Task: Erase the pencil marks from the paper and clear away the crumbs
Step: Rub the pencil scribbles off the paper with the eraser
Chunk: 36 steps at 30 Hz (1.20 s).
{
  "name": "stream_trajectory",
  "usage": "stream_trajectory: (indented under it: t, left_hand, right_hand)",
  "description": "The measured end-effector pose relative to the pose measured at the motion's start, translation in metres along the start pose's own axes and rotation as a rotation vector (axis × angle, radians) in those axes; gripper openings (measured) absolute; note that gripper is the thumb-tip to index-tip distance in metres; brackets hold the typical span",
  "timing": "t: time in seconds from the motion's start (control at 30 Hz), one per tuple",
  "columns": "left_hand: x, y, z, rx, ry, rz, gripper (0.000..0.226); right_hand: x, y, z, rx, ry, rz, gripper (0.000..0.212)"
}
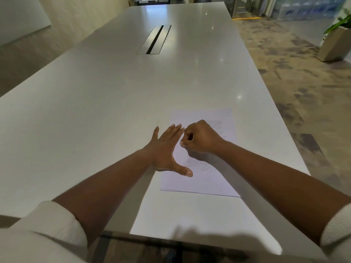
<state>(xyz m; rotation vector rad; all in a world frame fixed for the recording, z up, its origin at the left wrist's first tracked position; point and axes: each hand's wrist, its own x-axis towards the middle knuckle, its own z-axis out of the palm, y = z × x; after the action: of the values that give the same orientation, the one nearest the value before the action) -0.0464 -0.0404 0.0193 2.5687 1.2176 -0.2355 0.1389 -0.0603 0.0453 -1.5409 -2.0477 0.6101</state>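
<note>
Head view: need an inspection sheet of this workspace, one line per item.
Surface: long pale table, glossy, with a metal slot along its centre.
Job's things: paper flat near the table's right edge, faint pencil marks on it; eraser not clearly visible; crumbs too small to tell.
Clutter: nothing seen.
Hands: left hand flat, fingers straight, pressing the paper's left edge; right hand curled over the paper, pinching something small.
Cables: nothing seen.
Surroundings: patterned carpet, potted plant at far right.

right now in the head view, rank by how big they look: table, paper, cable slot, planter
1. table
2. paper
3. planter and cable slot: similar in apparent size, the planter cropped by the frame edge, both far off, so unranked.
</note>
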Motion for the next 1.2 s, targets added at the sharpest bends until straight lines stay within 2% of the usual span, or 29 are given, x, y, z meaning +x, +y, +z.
stream_trajectory:
  t: [0.33,0.47,0.67,0.73,0.83,0.9,1.07,1.2]
  left_hand:
    - [-0.009,0.002,-0.001,0.090,-0.034,0.082,0.152]
    - [-0.017,0.001,0.003,0.057,-0.024,0.089,0.152]
    - [-0.019,0.002,0.004,0.028,-0.012,0.070,0.154]
    - [-0.020,0.001,0.005,0.018,0.000,0.068,0.154]
    - [-0.020,0.001,0.007,0.021,0.004,0.070,0.155]
    - [-0.020,0.001,0.008,0.018,0.012,0.070,0.155]
    - [-0.020,0.003,0.007,-0.012,0.011,0.074,0.155]
    - [-0.021,0.002,0.007,-0.010,0.008,0.075,0.155]
  right_hand:
    - [-0.001,-0.001,0.008,-0.056,0.017,0.017,0.011]
    - [-0.003,-0.002,0.010,-0.077,0.023,0.016,0.011]
    - [-0.010,-0.004,0.011,-0.099,0.049,-0.062,0.019]
    - [-0.022,-0.010,0.013,-0.056,-0.008,-0.116,0.018]
    - [-0.041,-0.021,0.016,-0.024,-0.199,-0.206,0.013]
    - [-0.043,-0.020,0.013,-0.016,-0.245,-0.212,0.012]
    - [-0.017,-0.009,0.006,-0.011,-0.044,-0.137,0.011]
    - [-0.029,-0.014,0.015,-0.001,-0.054,-0.177,0.014]
